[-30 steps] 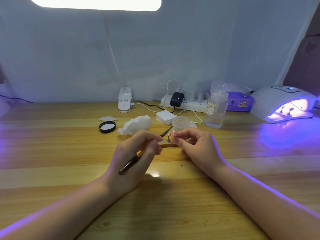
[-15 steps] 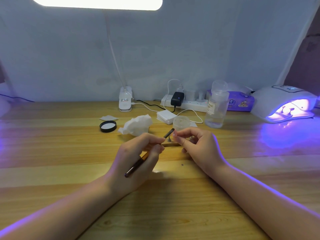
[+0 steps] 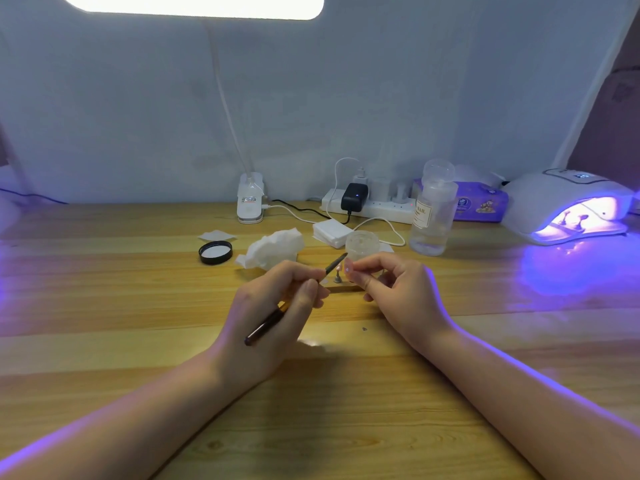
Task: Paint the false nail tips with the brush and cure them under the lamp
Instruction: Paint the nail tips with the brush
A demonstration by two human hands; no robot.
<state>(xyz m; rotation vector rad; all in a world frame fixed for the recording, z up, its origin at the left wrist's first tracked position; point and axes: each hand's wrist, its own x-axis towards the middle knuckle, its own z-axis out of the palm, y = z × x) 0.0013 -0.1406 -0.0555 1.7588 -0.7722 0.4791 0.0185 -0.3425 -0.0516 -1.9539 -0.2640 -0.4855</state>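
Observation:
My left hand [image 3: 273, 310] grips a dark brush [image 3: 266, 322] like a pen, its tip pointing up and right toward a pale pink false nail tip [image 3: 347, 268]. My right hand [image 3: 398, 289] pinches that nail tip between thumb and fingers, just above a small wooden holder [image 3: 343, 288] with a metal stand [image 3: 337, 278]. The brush tip is almost at the nail. At the far right the white curing lamp [image 3: 568, 202] glows violet, with small stands inside it.
A small clear jar [image 3: 362, 242] sits just behind my hands, its black lid [image 3: 215, 252] to the left. A crumpled tissue [image 3: 273, 251], white pads [image 3: 330, 232], a clear bottle [image 3: 431, 220], a power strip [image 3: 370, 204] and a desk lamp base [image 3: 250, 202] stand farther back.
The brush tip rose slightly and shifted right toward the nail tip. My right hand stayed in place, still pinching the nail.

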